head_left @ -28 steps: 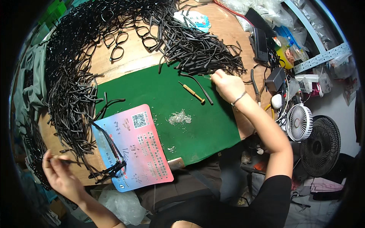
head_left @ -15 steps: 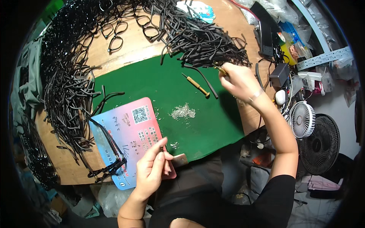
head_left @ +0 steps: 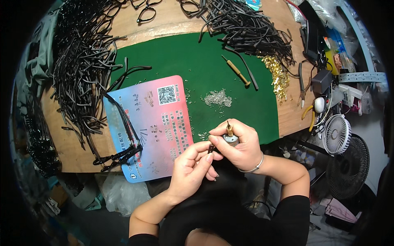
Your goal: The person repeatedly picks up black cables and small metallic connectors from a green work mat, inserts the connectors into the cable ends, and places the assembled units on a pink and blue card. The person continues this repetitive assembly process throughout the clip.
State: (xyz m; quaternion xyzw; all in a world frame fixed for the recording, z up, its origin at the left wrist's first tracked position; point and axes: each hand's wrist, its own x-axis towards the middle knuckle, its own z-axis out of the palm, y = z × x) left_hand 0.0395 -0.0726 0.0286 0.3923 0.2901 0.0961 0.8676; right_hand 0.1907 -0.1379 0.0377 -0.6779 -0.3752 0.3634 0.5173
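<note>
Head view, two hands, together over the near edge of the green mat (head_left: 164, 61). Left hand (head_left: 188, 172): thumb and fingers pinching a small dark part (head_left: 211, 149). Right hand (head_left: 245, 146): wrapped round a brass-tipped tool (head_left: 230, 130), just beside that part. Clear fittings (head_left: 218, 98): heaped beyond the hands. Brass screwdriver (head_left: 236, 71): loose, farther right. Gold-coloured pieces (head_left: 275, 76): far right on the bench (head_left: 293, 112). I judge the step as readying part and tool; the next move calls, I think, for steady alignment.
</note>
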